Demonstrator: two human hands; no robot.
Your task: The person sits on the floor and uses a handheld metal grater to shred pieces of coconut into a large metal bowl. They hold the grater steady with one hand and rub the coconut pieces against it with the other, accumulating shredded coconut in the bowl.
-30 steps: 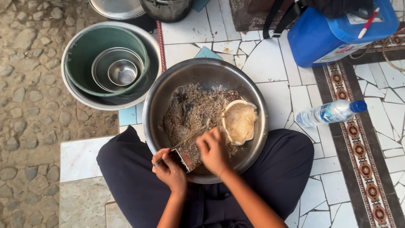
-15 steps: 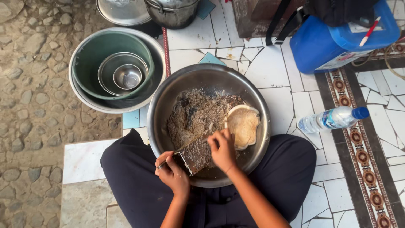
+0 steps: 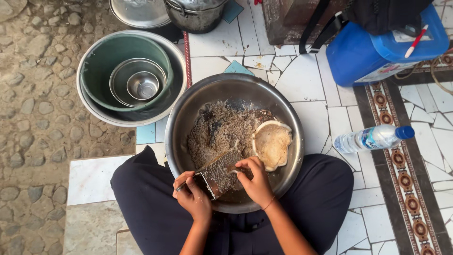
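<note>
I am sitting cross-legged on the tiled floor (image 3: 306,108) with the large steel bowl (image 3: 188,118) resting across my lap, so both hands are working directly over it. My left hand (image 3: 194,198) is curling fully closed around the handle end of the flat metal grater (image 3: 218,171), holding it tilted with its far edge dipping into the bowl, so that whatever comes off is dropping inside. My right hand (image 3: 255,182) is pressing down on the grater's face with fingers bent; it appears to be closing on a small piece against the teeth, though I cannot make out the piece itself. Just beyond the grater, a heap of brownish-grey gratings (image 3: 222,132) is covering the bowl's floor, and a pale half coconut shell (image 3: 271,144) is leaning against the right wall, hollow facing up, within easy reach of my right hand. Farther left, a stack of nested bowls (image 3: 130,78) is sitting at the edge of the tiles, green inside grey, two small steel ones at the centre. To the right, a clear plastic bottle (image 3: 373,138) with a blue cap is lying on its side. Farthest off, a blue jerrycan (image 3: 373,49) and a dark lidded pot (image 3: 193,12) are standing along the top.
</note>
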